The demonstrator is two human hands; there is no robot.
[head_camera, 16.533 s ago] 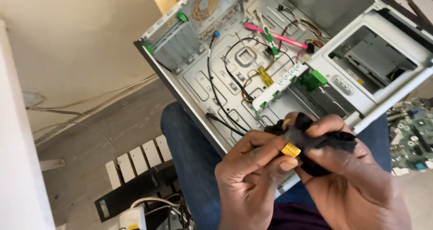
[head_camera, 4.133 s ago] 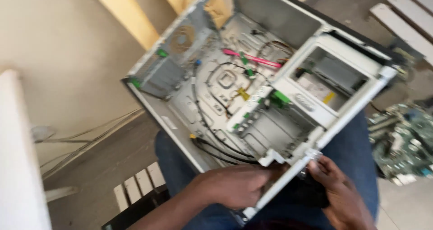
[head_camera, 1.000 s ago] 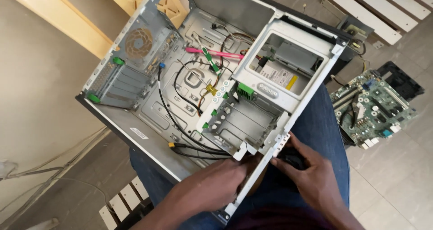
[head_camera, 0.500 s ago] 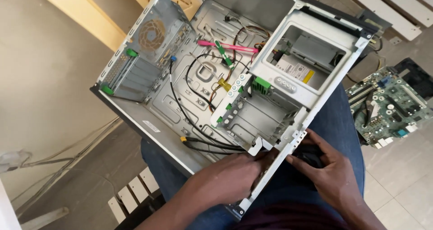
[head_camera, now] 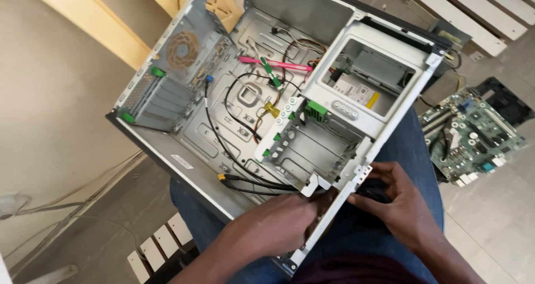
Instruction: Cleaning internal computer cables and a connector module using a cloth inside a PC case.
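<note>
An opened grey computer case (head_camera: 184, 144) lies across my lap with its bare metal inside facing up. My left hand (head_camera: 278, 225) reaches inside its near corner, fingers curled at the front frame beside the empty drive cage (head_camera: 312, 150). My right hand (head_camera: 398, 206) is outside the front frame, fingers closed on a small black part (head_camera: 374, 193) pressed against that edge. Black cables (head_camera: 251, 181) with a yellow connector run along the case floor toward my left hand. What the left fingers touch is hidden.
A pink cable (head_camera: 276, 64) and green clips lie deeper in the case, with a rear fan grille (head_camera: 183, 49). A green circuit board (head_camera: 471, 136) rests on the tiled floor to the right. White slatted pieces (head_camera: 159, 245) lie below left, pale wooden furniture at the top.
My view has shifted so the case sits slightly further right and lower. Both hands stay at the case's near front corner, the right still on the black part. Earlier they held a yellow-tipped black connector above my lap.
</note>
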